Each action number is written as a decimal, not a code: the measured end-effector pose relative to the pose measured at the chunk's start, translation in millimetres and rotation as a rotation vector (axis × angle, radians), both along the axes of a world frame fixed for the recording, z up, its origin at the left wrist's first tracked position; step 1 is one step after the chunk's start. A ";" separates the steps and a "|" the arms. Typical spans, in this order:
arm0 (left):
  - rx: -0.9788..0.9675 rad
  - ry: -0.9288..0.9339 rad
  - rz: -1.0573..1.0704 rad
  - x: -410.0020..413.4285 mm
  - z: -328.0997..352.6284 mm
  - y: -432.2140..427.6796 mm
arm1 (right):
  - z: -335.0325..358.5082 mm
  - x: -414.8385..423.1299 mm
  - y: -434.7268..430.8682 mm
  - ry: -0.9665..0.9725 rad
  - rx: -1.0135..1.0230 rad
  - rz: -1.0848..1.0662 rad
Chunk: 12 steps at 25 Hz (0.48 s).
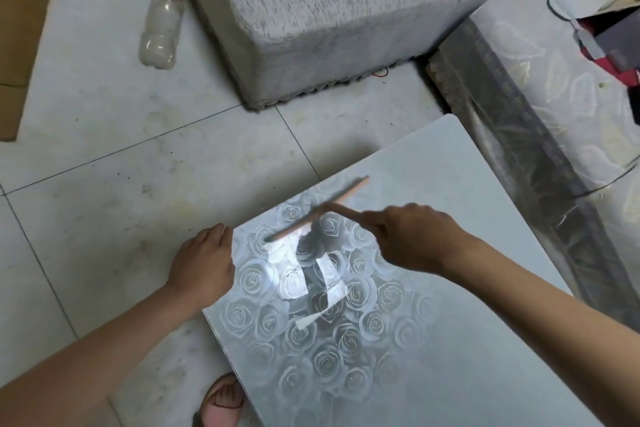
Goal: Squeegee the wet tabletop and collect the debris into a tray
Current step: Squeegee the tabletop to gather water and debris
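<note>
Runoff risk, desk edge

Squeegee (pixel 318 210), clasped by the right grip (pixel 412 236), rests on the desk (pixel 450 340) near its left edge. Left grip (pixel 204 260) at that edge: hold cannot be told. No tray shows; debris may fall to the floor (pixel 121 201).

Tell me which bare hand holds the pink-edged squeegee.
The right hand: it grips the pink-edged squeegee over the rose-patterned tabletop; the left hand lies at the table's edge, away from the squeegee.
</note>
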<state>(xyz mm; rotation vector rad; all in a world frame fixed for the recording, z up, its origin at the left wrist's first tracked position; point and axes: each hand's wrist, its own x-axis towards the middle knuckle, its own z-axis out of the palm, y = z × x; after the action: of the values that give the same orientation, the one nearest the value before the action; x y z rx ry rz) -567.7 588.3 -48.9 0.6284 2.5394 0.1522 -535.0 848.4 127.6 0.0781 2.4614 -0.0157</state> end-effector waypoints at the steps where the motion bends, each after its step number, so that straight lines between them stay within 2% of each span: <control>1: -0.008 -0.006 -0.004 2.9 0.3 -3.9 | 2.8 17.3 6.5 -0.045 0.012 0.020; 5: 0.004 0.006 0.015 15.7 11.3 -15.5 | 22.4 66.2 18.1 -0.177 0.102 -0.086; 9: 0.050 0.101 -0.052 25.3 15.6 -21.2 | 14.0 35.0 -14.1 -0.026 -0.024 -0.089; 12: 0.033 0.132 -0.062 29.2 11.9 -32.0 | -3.1 45.9 -35.9 0.027 -0.028 -0.022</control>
<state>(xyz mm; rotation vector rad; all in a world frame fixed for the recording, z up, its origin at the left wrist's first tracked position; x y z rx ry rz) -538.5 556.3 -37.0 0.7515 2.6448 0.1351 -489.1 812.5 124.5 0.0941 2.4867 -0.0609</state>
